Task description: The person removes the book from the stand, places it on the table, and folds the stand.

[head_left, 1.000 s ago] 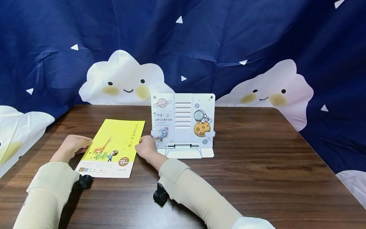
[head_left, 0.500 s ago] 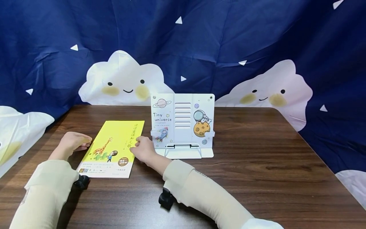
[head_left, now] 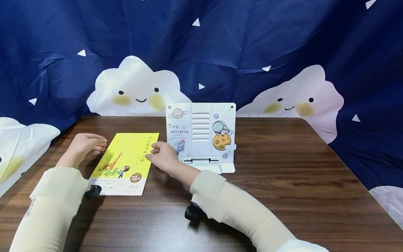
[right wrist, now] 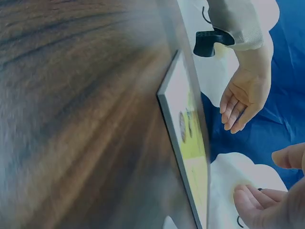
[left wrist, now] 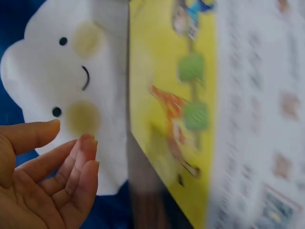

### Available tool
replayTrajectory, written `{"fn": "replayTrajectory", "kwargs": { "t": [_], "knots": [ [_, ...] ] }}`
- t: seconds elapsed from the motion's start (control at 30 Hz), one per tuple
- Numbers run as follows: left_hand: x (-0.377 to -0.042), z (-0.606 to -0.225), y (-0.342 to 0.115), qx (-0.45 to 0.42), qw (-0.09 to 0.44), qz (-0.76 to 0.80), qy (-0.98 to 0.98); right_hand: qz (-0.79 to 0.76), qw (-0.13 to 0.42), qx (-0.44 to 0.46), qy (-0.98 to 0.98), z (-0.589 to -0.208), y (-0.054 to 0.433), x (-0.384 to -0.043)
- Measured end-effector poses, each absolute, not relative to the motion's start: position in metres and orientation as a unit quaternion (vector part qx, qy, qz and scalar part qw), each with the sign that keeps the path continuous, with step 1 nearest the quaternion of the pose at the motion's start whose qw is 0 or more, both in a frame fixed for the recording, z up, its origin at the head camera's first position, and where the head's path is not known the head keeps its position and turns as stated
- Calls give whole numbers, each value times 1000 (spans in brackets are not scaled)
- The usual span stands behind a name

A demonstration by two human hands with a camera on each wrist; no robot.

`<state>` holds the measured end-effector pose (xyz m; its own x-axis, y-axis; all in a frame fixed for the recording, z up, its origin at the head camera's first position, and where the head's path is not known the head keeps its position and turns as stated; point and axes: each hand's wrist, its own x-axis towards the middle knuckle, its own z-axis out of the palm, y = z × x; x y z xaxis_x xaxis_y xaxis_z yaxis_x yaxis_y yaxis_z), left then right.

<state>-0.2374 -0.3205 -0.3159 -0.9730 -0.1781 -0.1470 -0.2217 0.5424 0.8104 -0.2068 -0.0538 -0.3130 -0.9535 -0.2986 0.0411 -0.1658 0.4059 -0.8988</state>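
Note:
A thin yellow book (head_left: 126, 157) with a giraffe on its cover lies flat on the brown table (head_left: 283, 189), left of the middle. My left hand (head_left: 85, 147) hovers beside its left edge, holding nothing. In the left wrist view that hand (left wrist: 52, 176) has loosely bent fingers, apart from the book. Raised at the book's right edge, my right hand (head_left: 165, 157) overlaps the cover in the head view. A gap shows between its thumb and fingers, and nothing is in them. The right wrist view shows this hand (right wrist: 274, 202) above the book's level, with the left hand (right wrist: 248, 95) opposite.
A white book stand (head_left: 201, 129) printed with planets and an astronaut stands just behind my right hand, its lower left corner hidden by it. Behind the table hangs a dark blue curtain (head_left: 217, 42) with smiling clouds. Each wrist carries a small black camera (head_left: 193, 212).
Both hands have let go of the book's edges and risen. The right hand has moved up and right, with its fingers parting. The left has moved slightly away from me. The book lies still.

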Motion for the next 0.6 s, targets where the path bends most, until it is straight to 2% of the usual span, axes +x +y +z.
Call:
{"fn": "replayTrajectory", "kwargs": {
  "t": [0.27, 0.6],
  "knots": [
    [-238, -292, -298, -67, 8, 509, 858, -518, 35, -163, 839, -297, -33, -211],
    [-252, -284, -282, 0, -11, 619, 785, -509, 9, -198, 837, -282, -5, -211]
  ]
}}
